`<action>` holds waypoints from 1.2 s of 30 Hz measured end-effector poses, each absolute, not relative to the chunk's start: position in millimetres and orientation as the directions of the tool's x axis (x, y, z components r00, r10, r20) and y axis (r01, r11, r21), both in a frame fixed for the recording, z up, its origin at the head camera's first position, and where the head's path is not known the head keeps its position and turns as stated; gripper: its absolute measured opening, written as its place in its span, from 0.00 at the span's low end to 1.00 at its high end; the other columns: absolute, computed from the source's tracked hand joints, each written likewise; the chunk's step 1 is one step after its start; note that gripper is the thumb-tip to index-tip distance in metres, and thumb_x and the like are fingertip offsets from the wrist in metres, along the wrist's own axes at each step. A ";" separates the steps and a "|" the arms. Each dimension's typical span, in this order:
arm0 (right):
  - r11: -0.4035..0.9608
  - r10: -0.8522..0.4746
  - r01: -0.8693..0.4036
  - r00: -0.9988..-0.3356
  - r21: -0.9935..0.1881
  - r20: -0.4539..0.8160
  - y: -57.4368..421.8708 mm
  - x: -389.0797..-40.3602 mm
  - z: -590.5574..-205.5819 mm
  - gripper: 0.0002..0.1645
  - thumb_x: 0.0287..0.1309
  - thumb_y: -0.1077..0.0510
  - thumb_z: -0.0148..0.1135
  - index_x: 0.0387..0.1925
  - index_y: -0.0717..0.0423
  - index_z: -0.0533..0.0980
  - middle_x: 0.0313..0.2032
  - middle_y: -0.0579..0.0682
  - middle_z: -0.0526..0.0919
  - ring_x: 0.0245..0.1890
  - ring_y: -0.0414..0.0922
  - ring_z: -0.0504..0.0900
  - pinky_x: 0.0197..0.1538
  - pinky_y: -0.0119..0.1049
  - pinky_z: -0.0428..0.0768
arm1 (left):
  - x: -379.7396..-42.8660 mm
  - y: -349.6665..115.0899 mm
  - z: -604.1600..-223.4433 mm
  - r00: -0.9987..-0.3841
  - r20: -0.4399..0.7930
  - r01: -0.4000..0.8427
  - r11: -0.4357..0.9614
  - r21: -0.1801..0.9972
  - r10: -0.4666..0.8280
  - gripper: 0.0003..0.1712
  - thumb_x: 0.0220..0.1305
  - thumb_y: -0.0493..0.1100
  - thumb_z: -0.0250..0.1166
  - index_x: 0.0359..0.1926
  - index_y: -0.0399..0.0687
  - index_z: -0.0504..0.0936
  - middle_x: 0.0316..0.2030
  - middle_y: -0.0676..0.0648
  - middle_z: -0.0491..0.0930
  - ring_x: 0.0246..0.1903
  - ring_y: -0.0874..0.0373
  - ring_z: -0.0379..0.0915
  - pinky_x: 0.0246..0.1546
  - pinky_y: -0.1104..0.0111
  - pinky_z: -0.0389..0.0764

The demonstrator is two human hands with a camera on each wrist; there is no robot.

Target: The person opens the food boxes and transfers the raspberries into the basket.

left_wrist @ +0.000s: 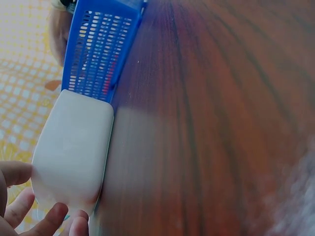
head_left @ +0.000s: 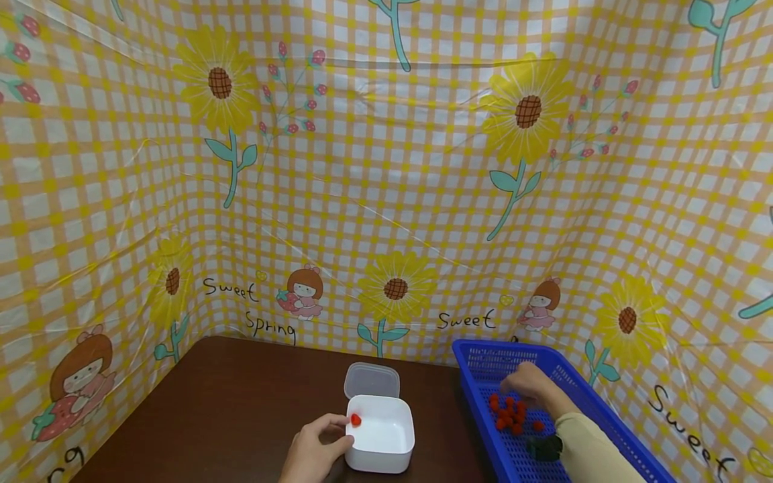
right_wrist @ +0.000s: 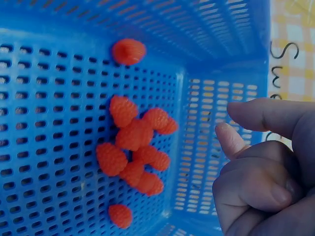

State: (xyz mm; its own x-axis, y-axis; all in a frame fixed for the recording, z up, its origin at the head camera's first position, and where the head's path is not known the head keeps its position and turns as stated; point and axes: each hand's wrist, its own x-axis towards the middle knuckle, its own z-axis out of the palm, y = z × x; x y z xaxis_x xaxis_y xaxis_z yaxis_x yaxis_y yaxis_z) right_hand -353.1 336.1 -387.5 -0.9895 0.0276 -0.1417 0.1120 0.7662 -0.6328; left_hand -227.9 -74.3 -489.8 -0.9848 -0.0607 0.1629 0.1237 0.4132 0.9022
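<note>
A white square box [head_left: 380, 463] stands on the table with its top open. One red raspberry [head_left: 355, 420] lies inside against its left wall. My left hand [head_left: 317, 448] touches that wall from outside, thumb and fingers spread along it; in the left wrist view the fingertips [left_wrist: 58, 211] rest at the box's end. Over the blue basket [head_left: 477, 416] is my right hand [head_left: 531, 384]. Its thumb and index finger point forward with a gap between them, the other fingers folded in. Several red raspberries [right_wrist: 134, 134] lie on the basket floor, most bunched together, apart from the right hand.
A clear lid [head_left: 371, 380] lies right behind the white box. The brown table [head_left: 241, 402] reaches back to a checked, flower-printed cloth [head_left: 386, 201] that hangs around it. At the right wrist sits a dark device [head_left: 545, 448], low over the basket.
</note>
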 end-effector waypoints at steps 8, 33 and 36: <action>0.736 -0.050 0.020 -0.995 -0.677 -0.083 314.0 -344.0 -374.5 0.27 0.52 0.62 0.68 0.12 0.48 0.59 0.09 0.39 0.56 0.10 0.36 0.53 0.15 0.30 0.59 | -225.4 -74.3 -489.3 -0.985 0.161 0.123 0.416 0.901 -0.056 0.15 0.54 0.51 0.75 0.43 0.56 0.87 0.36 0.54 0.87 0.43 0.54 0.79 0.40 0.57 0.75; 0.605 -0.276 -0.096 -0.956 -0.790 -0.095 230.8 -317.1 -339.8 0.11 0.59 0.61 0.67 0.41 0.64 0.84 0.12 0.39 0.55 0.12 0.35 0.48 0.17 0.29 0.54 | -225.3 -74.5 -486.9 -0.985 0.164 0.127 0.414 0.901 -0.055 0.15 0.54 0.50 0.75 0.44 0.56 0.87 0.37 0.53 0.87 0.42 0.54 0.79 0.40 0.56 0.75; 0.612 -0.319 -0.120 -0.942 -0.781 -0.105 218.8 -314.6 -342.2 0.09 0.59 0.61 0.67 0.39 0.64 0.84 0.12 0.39 0.55 0.13 0.35 0.47 0.17 0.29 0.53 | -226.3 -74.0 -486.4 -0.987 0.152 0.115 0.416 0.902 -0.057 0.15 0.54 0.51 0.75 0.44 0.57 0.87 0.38 0.53 0.87 0.43 0.54 0.80 0.40 0.55 0.76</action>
State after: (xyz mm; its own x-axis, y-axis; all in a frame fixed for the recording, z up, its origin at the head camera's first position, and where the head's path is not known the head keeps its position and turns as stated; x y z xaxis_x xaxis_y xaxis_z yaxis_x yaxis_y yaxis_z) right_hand -314.6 218.8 -342.2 -0.9419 -0.3188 -0.1055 -0.1198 0.6125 -0.7814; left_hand -226.3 -74.0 -486.4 -0.9867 -0.0568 0.1524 0.1154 0.4157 0.9021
